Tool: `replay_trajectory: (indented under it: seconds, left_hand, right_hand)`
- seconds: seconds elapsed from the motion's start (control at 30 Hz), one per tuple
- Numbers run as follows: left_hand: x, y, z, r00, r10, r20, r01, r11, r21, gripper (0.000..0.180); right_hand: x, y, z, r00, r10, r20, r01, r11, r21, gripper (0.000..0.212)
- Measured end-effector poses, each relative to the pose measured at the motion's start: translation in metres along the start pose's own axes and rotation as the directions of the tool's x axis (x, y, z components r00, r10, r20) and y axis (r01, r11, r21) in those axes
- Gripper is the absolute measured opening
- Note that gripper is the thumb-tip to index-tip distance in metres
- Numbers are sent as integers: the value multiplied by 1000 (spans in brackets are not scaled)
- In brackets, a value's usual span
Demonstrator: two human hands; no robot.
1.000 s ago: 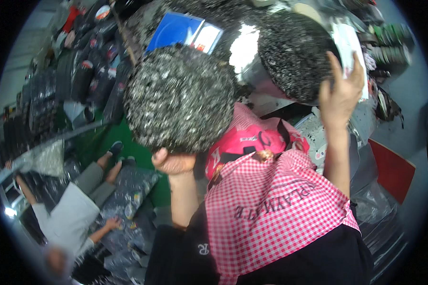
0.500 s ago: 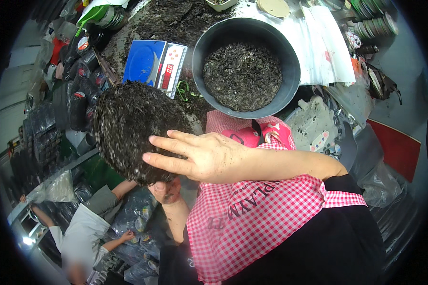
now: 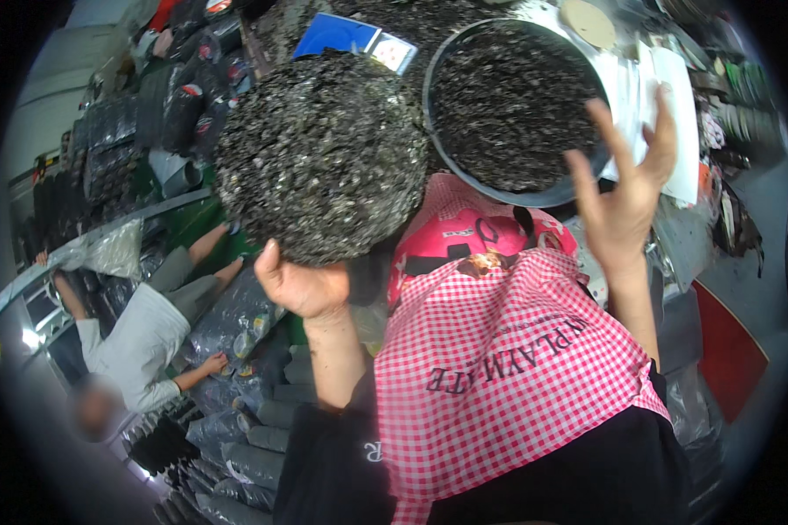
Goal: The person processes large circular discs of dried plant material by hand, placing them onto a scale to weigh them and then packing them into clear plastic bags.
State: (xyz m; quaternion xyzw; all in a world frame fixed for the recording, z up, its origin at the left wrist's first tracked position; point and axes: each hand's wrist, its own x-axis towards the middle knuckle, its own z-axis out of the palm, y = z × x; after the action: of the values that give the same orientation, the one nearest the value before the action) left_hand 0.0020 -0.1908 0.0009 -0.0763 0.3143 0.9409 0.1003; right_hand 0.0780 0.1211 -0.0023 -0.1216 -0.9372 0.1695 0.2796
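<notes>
My left hand (image 3: 302, 284) grips the near edge of a thick round cake of dark, flaky dried seaweed (image 3: 324, 157), its thumb at the edge and its other fingers hidden beneath. The cake's broad, glinting face is tilted up. Beside it on the right is a dark round basin (image 3: 527, 198) filled with loose flakes of the same kind. My right hand (image 3: 626, 188), smeared by motion, is raised at the basin's right rim with fingers spread and nothing in them. A blue-topped scale (image 3: 337, 35) shows partly behind the cake.
White sheets or bags (image 3: 674, 127) lie right of the basin, below a round beige lid (image 3: 588, 24). Plastic-wrapped dark bundles (image 3: 236, 437) are stacked at the left. Another person in a pale shirt (image 3: 140, 324) is among them. A red board (image 3: 731, 350) stands at the right.
My right hand has left the cake and swung right to the basin's rim. The cake, in my left hand, has turned its broad face up. The whole view has shifted.
</notes>
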Motion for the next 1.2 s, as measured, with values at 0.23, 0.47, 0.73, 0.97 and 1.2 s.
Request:
replay_trajectory:
  seconds: [0.23,0.47,0.73,0.97,1.2]
  left_hand:
    - [-17,-22,35,996,-24,87,17,997,78,55]
    - [-2,-39,2,990,73,120,-128,825,550,33]
    - [-46,-59,-89,894,234,-382,138,669,731,23]
    - [-153,-96,-195,682,102,-724,479,685,548,25]
    - [-278,-135,-274,383,90,-919,557,772,307,28]
  right_hand:
    - [-6,-51,34,885,-443,-145,462,792,399,28]
    - [4,36,29,956,293,8,-282,913,295,43]
    - [3,38,37,989,-63,136,72,995,-64,28]
    - [24,30,61,666,-330,669,376,923,80,39]
    - [61,-22,45,850,-475,228,338,823,456,32]
